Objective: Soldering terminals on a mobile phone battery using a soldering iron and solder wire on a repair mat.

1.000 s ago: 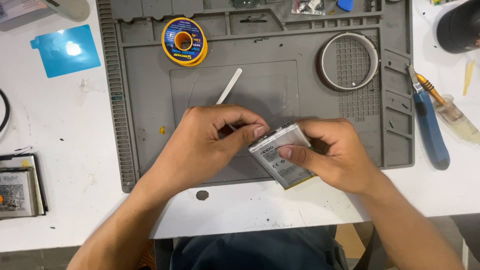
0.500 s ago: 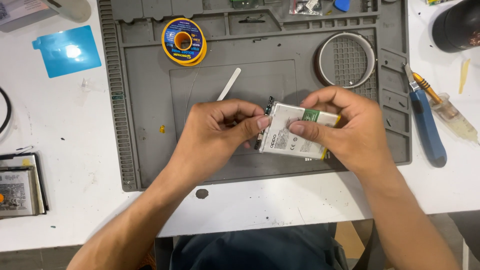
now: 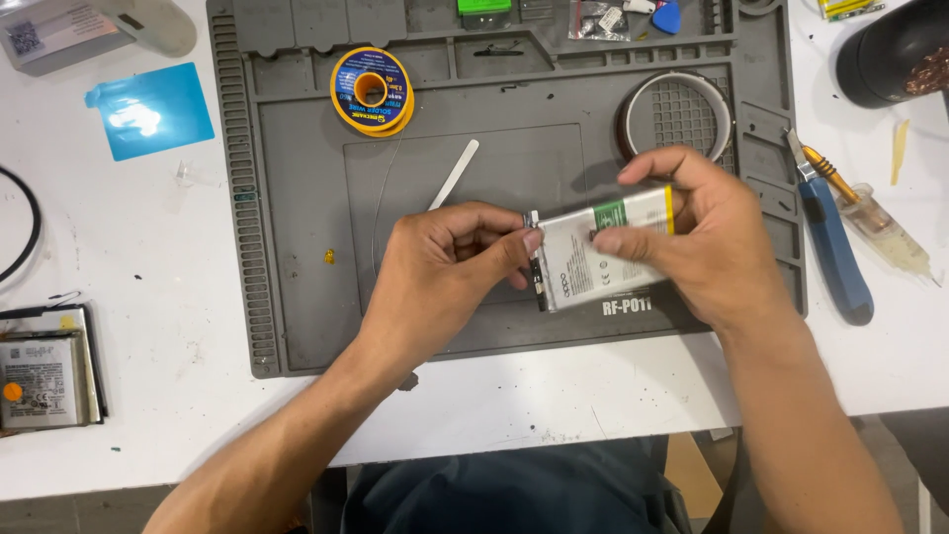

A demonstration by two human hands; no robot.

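Observation:
Both hands hold a flat white phone battery (image 3: 583,259) with a green patch and a black strip along its left edge, just above the grey work mat (image 3: 297,198). My right hand (image 3: 692,247) grips its right half, thumb on the face. My left hand (image 3: 445,277) pinches the left edge at the black strip with thumb and fingertips.
On the mat lie a thin white pry stick (image 3: 455,173), a yellow-and-blue solder spool (image 3: 372,90) and a tape ring (image 3: 678,117). A blue-handled tool (image 3: 835,252) and a small glue syringe (image 3: 875,222) lie at the right. An opened phone (image 3: 44,371) sits at far left, a blue card (image 3: 150,116) beyond it.
The battery has been turned from a tilted pose to nearly level and shifted right and up. My left fingers moved onto its left edge.

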